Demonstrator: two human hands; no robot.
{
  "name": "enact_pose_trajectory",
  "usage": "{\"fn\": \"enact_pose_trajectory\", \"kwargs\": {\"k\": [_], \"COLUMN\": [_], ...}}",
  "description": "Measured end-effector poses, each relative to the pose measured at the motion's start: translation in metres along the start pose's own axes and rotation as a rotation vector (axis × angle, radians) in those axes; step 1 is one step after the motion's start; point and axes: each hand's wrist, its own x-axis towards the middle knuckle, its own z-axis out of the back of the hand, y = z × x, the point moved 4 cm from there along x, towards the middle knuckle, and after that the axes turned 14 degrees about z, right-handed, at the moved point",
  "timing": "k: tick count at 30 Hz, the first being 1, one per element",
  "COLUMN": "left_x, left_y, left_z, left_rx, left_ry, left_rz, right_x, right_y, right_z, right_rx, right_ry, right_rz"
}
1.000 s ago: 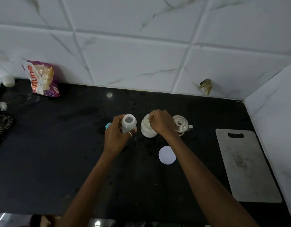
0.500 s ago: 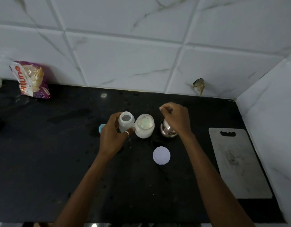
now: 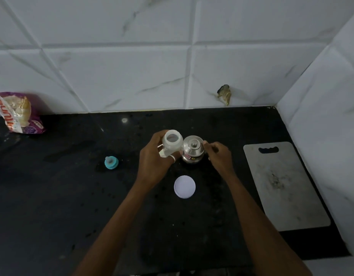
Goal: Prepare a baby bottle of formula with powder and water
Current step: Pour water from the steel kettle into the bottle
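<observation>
I have the baby bottle just above centre frame. My left hand is wrapped round its body, fingers curled tight on it. It is uncapped and tipped a little, with the open mouth towards the camera. The inside looks pale, but I can't tell from here whether powder or any liquid is in it.

Touching the bottle on its right is a small steel pot standing on the black counter, its knobbed lid still on. My right hand is at the pot's right flank with the fingers drawn together in a pinch. They seem to be on a handle, though the handle itself is hidden.

The teal teat ring lies on the counter well to the left of the bottle. A round white lid lies flat below the pot, between my forearms. A printed packet leans on the tiles at the far left, and a grey cutting board lies at the right.

My read is that we are about midway. The bottle is open and in hand, and the water looks like the step coming up, if the pot holds it. I'd say pouring, fitting the teat ring and shaking are left. Nothing shows the bottle as filled or closed.
</observation>
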Motion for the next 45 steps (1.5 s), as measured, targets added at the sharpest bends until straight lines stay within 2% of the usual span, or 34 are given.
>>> {"fn": "enact_pose_trajectory", "kwargs": {"k": [5, 11, 14, 20, 25, 34, 45], "left_x": [-0.002, -0.010, -0.011, -0.007, -0.003, 0.002, -0.004], "left_y": [0.004, 0.009, 0.011, 0.004, -0.028, -0.081, -0.083], "left_z": [-0.010, -0.005, 0.008, 0.048, 0.090, 0.157, 0.177], "left_rx": [0.015, 0.003, -0.012, -0.035, -0.016, -0.020, -0.060], "left_ry": [-0.031, -0.046, -0.074, -0.134, -0.196, -0.295, -0.285], "left_rz": [0.036, 0.067, 0.075, 0.064, 0.000, -0.172, -0.223], "right_x": [0.007, 0.006, 0.006, 0.014, 0.024, 0.013, -0.016], "right_y": [-0.007, -0.009, 0.005, 0.080, 0.188, 0.369, 0.446], "right_z": [-0.004, -0.015, -0.015, -0.001, 0.016, 0.045, 0.033], "right_rx": [0.141, 0.412, 0.486, 0.586, 0.691, 0.521, 0.134], "right_ry": [0.009, -0.020, -0.045, -0.065, -0.016, 0.013, 0.078], "right_rz": [0.030, -0.159, -0.192, -0.106, 0.130, 0.371, 0.532]}}
